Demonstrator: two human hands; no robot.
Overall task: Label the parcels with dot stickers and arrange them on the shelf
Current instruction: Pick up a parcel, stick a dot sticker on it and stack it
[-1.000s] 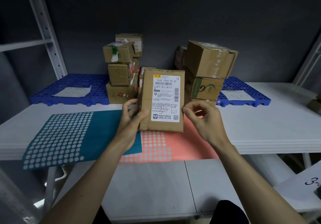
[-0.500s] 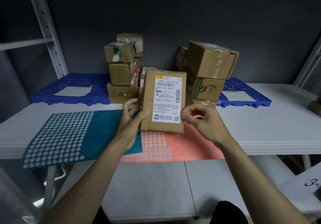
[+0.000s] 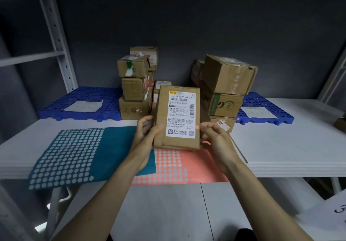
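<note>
Dim overall, the dark back wall (image 3: 206,25) nearly featureless; the white tabletop (image 3: 280,137) is the brightest surface; wide-angle bending bows the shelf uprights (image 3: 54,34) at the edges; the lower right corner blurs; the centre stays sharp.

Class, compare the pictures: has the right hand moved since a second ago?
Yes. The right hand has closed in leftward on the held parcel, away from the blue pallet on the right; a pink dot sits by its fingertips.

Dark wall (image 3: 187,16) (dim), white racking (image 3: 56,40)
</note>
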